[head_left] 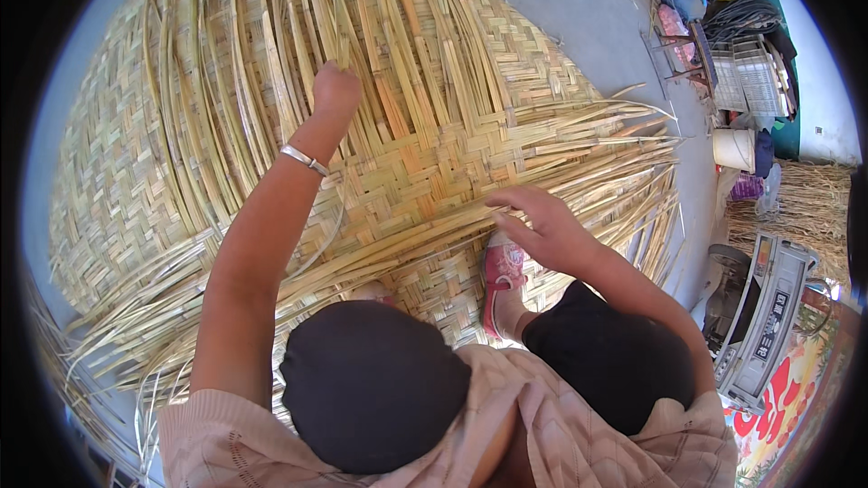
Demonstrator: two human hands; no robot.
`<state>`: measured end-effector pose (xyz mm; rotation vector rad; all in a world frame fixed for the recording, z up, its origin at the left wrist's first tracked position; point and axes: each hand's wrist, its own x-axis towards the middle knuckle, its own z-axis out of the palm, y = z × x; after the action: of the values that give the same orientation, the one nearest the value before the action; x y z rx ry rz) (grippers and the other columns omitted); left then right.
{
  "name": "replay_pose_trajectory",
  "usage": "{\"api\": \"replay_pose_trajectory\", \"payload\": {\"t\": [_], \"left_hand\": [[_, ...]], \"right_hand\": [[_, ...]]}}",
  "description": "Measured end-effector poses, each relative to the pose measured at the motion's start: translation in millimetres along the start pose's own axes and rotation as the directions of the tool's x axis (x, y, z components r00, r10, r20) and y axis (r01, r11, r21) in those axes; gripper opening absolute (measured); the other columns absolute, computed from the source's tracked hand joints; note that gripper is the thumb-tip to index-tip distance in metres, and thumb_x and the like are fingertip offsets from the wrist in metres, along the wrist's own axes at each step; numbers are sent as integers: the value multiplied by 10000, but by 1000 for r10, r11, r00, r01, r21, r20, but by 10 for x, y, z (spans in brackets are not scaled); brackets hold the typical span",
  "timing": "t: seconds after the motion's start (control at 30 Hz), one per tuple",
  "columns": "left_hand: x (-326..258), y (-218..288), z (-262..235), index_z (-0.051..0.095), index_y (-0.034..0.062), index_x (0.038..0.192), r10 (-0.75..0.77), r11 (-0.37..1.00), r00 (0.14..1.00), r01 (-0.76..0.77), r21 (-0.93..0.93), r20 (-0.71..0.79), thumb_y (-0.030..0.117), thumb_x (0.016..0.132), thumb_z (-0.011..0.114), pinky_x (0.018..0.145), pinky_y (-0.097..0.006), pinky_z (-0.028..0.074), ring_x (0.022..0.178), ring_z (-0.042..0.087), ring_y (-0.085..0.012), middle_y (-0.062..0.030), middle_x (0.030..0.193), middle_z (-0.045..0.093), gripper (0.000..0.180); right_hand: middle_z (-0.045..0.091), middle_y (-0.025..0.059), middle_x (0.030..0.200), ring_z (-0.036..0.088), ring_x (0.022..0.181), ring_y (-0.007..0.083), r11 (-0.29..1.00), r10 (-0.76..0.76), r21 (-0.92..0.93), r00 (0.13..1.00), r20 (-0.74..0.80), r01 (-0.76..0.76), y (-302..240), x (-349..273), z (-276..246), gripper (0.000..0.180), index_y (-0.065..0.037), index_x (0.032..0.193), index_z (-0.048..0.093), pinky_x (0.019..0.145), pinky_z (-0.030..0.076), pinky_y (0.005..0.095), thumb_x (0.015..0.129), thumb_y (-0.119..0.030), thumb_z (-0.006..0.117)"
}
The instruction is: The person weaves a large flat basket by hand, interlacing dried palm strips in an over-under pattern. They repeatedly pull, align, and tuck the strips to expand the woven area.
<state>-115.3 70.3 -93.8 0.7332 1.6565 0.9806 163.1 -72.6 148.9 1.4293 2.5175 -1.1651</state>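
A large woven reed mat (389, 176) in a slanting twill pattern spreads beneath me. Long loose reed strips (258, 63) run away from its woven middle toward the far side. My left hand (336, 90) is closed on a reed strip (341, 47) that sticks up past the knuckles. My right hand (541, 228) hovers low by the near band of crosswise strips (601, 183), its fingers and thumb apart and nothing between them. A thin pale strip (327, 239) curves out below my left wrist.
My red shoe (503, 280) rests on the mat between my knees and the crosswise strips. To the right stand a wooden stool (698, 56), a white bucket (733, 150), a grey vehicle-front-like piece (758, 325) and a straw heap (800, 208). Grey floor (565, 14) borders the mat.
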Motion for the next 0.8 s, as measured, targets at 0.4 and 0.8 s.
{"api": "replay_pose_trajectory", "payload": {"t": [0.4, 0.8], "left_hand": [[-691, 778, -332, 91, -74, 1459, -94, 956, 993, 112, -271, 77, 41, 960, 399, 811, -327, 555, 1023, 611, -241, -154, 1123, 578, 597], [-879, 772, -366, 476, -53, 1179, -168, 947, 985, 173, -270, 41, 103, 1001, 367, 922, -358, 534, 1117, 593, -254, -180, 1186, 572, 261]], "right_hand": [[644, 230, 1075, 620, 1001, 379, 998, -57, -15, 998, -3, 57, 292, 2802, 220, 316, -21, 1157, 589, 864, 488, 443, 931, -180, 437], [689, 183, 937, 678, 861, 309, 970, 156, -199, 985, 76, -139, 231, 3596, 150, 219, -6, 975, 686, 733, 536, 408, 823, -52, 535]]}}
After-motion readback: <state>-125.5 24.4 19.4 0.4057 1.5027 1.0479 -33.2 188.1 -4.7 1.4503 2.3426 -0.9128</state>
